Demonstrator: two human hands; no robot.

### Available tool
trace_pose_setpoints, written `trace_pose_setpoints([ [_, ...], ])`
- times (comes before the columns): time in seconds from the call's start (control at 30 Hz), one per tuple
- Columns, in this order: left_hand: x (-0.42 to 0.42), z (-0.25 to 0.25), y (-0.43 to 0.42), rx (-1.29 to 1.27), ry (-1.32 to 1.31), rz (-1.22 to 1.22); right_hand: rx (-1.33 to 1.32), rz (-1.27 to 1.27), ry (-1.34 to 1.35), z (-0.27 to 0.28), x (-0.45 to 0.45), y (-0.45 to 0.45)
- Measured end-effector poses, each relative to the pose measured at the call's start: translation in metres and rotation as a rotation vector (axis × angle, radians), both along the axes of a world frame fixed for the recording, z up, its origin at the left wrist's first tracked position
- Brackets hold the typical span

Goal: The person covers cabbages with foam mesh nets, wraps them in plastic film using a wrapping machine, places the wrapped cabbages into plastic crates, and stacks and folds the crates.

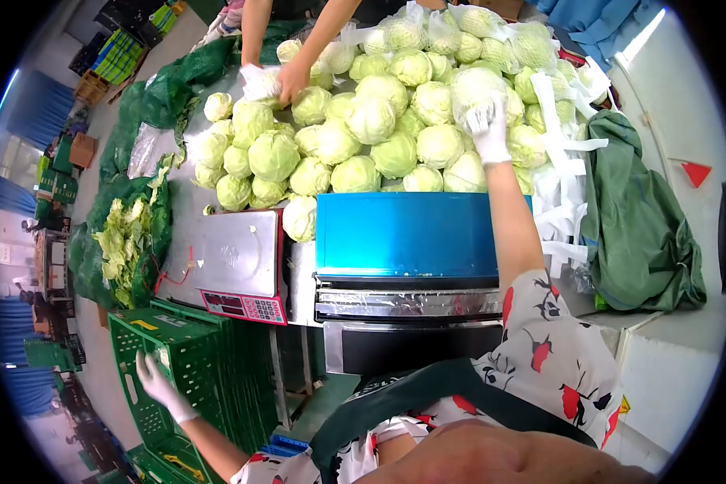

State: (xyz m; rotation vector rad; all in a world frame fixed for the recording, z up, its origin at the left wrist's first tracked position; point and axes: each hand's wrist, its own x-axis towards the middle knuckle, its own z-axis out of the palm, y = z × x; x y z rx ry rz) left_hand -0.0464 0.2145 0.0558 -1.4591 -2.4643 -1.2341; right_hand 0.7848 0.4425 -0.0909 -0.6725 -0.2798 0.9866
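Fingers (142, 367) of the gloved left hand (161, 385) spread apart, holding nothing, near a green crate (181, 332). Beyond, a scale (238, 250) and blue machine (403, 234) line the near side of the table (184, 211), presumably for easy reach. Past them, the gloved right hand (486, 127) lies on a cabbage (474, 85) atop the pile (373, 121), whether clamped or not unclear; a co-worker's hands (294, 81) reach in opposite.

Produce packing room, heaped cabbages (372, 120), scale (238, 252), crates (181, 343)

Pale grn cabbage (473, 85), rnd, white-netted; at R hand (486, 129), atop other cabbages (373, 121).
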Motion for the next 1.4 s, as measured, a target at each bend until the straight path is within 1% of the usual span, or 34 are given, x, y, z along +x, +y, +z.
trace_pose_setpoints([
  [0.03,0.066,0.004,0.021,0.052,-0.103,-0.149,-0.017,0.065,0.024,0.000,-0.001,-0.015],
  [0.07,0.126,0.011,0.041,-0.009,-0.091,-0.284,-0.036,0.129,0.051,-0.003,-0.004,-0.039],
  [0.1,0.188,0.006,0.056,0.043,-0.275,-0.398,-0.083,0.210,0.054,0.005,-0.018,-0.068],
  [0.13,0.243,0.010,0.064,-0.042,-0.268,-0.532,-0.129,0.292,0.055,0.016,-0.034,-0.098],
  [0.2,0.326,-0.024,0.080,-0.125,-0.641,-0.899,-0.280,0.486,0.004,0.070,-0.087,-0.163],
  [0.23,0.354,-0.057,0.091,-0.174,-0.609,-1.088,-0.268,0.634,-0.135,0.070,-0.092,-0.183],
  [0.27,0.399,-0.042,0.083,-0.310,-0.740,-1.150,-0.272,0.637,-0.346,0.063,-0.101,-0.198],
  [0.3,0.430,-0.069,0.084,-0.256,-0.739,-1.271,-0.267,0.638,-0.562,0.054,-0.112,-0.209],
  [0.37,0.472,-0.081,0.073,-0.370,-0.899,-1.395,-0.292,0.575,-0.829,0.041,-0.137,-0.233],
  [0.43,0.482,-0.087,0.067,-0.242,-0.206,-1.479,-0.384,0.478,-1.082,0.051,-0.158,-0.250],
  [0.5,0.481,-0.088,0.068,-0.280,-0.248,-1.497,-0.357,0.426,-1.005,0.038,-0.165,-0.259],
  [0.57,0.472,-0.087,0.070,-0.267,-0.351,-1.496,-0.391,0.390,-0.808,0.043,-0.167,-0.266],
  [0.6,0.459,-0.086,0.067,-0.263,-0.427,-1.445,-0.380,0.292,-0.700,0.044,-0.164,-0.273],
  [0.63,0.442,-0.083,0.063,-0.206,-0.267,-1.339,-0.326,0.151,-0.680,0.065,-0.170,-0.288],
  [0.67,0.419,-0.075,0.054,-0.142,-0.142,-1.228,-0.440,-0.043,-1.000,0.064,-0.170,-0.306],
  [0.7,0.394,-0.079,0.046,-0.099,0.092,-1.099,-0.549,-0.247,-1.316,0.063,-0.164,-0.326],
  [0.77,0.352,-0.098,0.030,-0.361,0.508,-0.936,-0.917,-0.478,-1.785,0.039,-0.156,-0.368],
  [0.8,0.340,-0.111,0.017,-0.332,0.584,-0.920,-1.141,-0.489,-1.900,0.024,-0.162,-0.381],
  [0.83,0.335,-0.115,0.007,-0.304,0.659,-0.903,-1.267,-0.369,-1.939,0.020,-0.173,-0.388],
  [0.9,0.342,-0.127,-0.004,-0.173,0.613,-0.900,-1.271,-0.265,-2.007,0.010,-0.186,-0.384],
  [0.93,0.348,-0.140,-0.005,-0.215,0.458,-0.907,-1.163,-0.253,-1.948,0.001,-0.189,-0.379],
  [0.97,0.354,-0.146,-0.004,-0.257,0.304,-0.908,-0.990,-0.253,-1.735,-0.013,-0.188,-0.372],
  [1.0,0.351,-0.148,-0.002,-0.270,0.062,-0.910,-0.922,-0.221,-1.617,-0.020,-0.181,-0.374],
  [1.03,0.346,-0.134,0.001,-0.279,-0.213,-0.953,-0.853,-0.191,-1.496,-0.015,-0.178,-0.373],
  [1.07,0.335,-0.118,0.004,-0.358,-0.472,-1.046,-0.732,-0.101,-1.201,0.017,-0.179,-0.379],
  [1.1,0.319,-0.099,0.003,-0.438,-0.736,-1.124,-0.635,0.156,-0.876,0.044,-0.172,-0.392],
  [1.13,0.303,-0.072,-0.001,-0.505,-0.592,-1.277,-0.667,0.270,-0.849,0.080,-0.174,-0.403],
  [1.17,0.289,-0.049,-0.004,-0.596,-0.514,-1.414,-0.675,0.447,-0.877,0.106,-0.168,-0.415],
  [1.2,0.282,-0.023,-0.004,-0.605,-0.492,-1.588,-0.679,0.627,-0.906,0.130,-0.155,-0.426],
  [1.23,0.282,0.007,-0.005,-0.660,-0.616,-1.599,-0.585,0.739,-1.077,0.152,-0.143,-0.430],
  [1.27,0.273,0.008,0.005,-0.589,-0.736,-1.699,-0.303,0.811,-1.000,0.164,-0.127,-0.431],
  [1.3,0.266,0.008,0.016,-0.516,-0.858,-1.793,-0.246,0.698,-1.019,0.167,-0.116,-0.424],
  [1.37,0.330,0.030,0.023,-0.175,-1.170,-1.460,-0.186,0.467,-1.092,0.171,-0.107,-0.382],
  [1.4,0.346,0.021,0.049,-0.211,-0.818,-1.511,-0.193,0.347,-1.148,0.175,-0.111,-0.356],
])
